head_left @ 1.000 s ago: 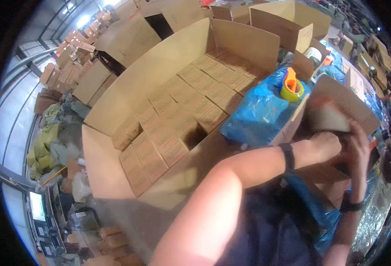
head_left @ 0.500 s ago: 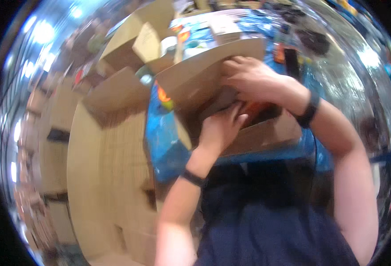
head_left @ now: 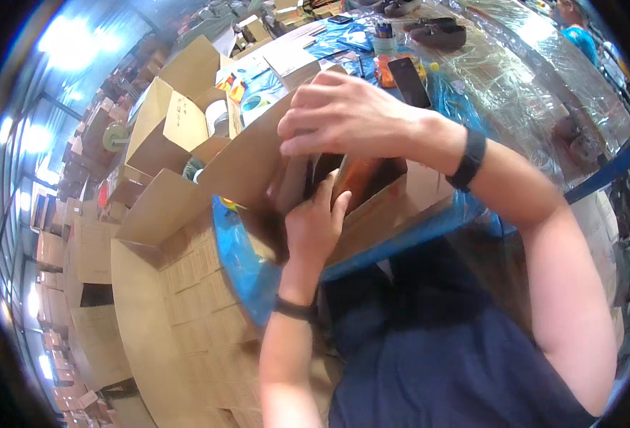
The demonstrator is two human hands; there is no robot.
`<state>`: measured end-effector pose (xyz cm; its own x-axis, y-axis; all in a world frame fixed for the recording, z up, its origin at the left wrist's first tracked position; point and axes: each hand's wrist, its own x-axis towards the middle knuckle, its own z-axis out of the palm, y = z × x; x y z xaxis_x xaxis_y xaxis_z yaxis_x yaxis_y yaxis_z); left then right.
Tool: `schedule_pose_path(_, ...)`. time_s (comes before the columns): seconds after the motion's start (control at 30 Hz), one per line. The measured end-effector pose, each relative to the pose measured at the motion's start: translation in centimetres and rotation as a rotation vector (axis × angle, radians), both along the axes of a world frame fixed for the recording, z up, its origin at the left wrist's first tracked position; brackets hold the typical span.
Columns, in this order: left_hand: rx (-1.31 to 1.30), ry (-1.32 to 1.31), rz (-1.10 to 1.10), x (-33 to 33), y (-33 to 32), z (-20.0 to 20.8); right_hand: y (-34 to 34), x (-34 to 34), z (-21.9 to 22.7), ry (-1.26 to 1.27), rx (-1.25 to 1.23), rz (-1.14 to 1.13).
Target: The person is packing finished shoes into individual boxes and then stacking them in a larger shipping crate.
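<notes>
A small open cardboard box (head_left: 379, 225) stands before me on a table covered in blue plastic, its flap (head_left: 247, 153) raised on the far side. Inside it are a dark brown item and an orange-brown piece (head_left: 358, 175); their kind is partly hidden by my hands. My left hand (head_left: 316, 221) reaches into the box, thumb and fingers closed around the edge of something I cannot make out. Over the box, beside the raised flap, my right hand (head_left: 350, 114) is bent with curled fingers; whatever they grip is hidden.
A large open carton (head_left: 136, 307) filled with packed small boxes stands at my left. Beyond are another open carton (head_left: 147, 132), tape rolls (head_left: 254, 102), a phone (head_left: 409, 82) and dark shoes (head_left: 440, 34). Clear plastic film (head_left: 522, 78) covers the right side. A person (head_left: 579, 36) is at far right.
My right hand has moved left and up along the flap, its fingers now curled. The left hand has shifted slightly left and closed on an edge inside the box. The view has turned.
</notes>
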<state>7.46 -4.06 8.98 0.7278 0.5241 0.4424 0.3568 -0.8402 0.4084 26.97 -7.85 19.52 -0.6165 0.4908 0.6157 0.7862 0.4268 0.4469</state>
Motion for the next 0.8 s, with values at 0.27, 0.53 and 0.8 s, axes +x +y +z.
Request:
schedule_pose_path(0.27,0.371,-0.147,0.010,-0.9,0.4,2.7,-4.7,4.5,-0.8,0.491,0.176,-0.222)
schedule_pose_path(0.53,-0.444,0.107,0.075,-3.5,3.3,1.5,-7.4,3.0,-0.9,1.427,-0.065,0.205)
schedule_pose_path(0.8,-0.322,-0.033,0.089,-2.2,1.3,0.5,-9.6,1.1,-7.5,1.943,-0.767,0.546)
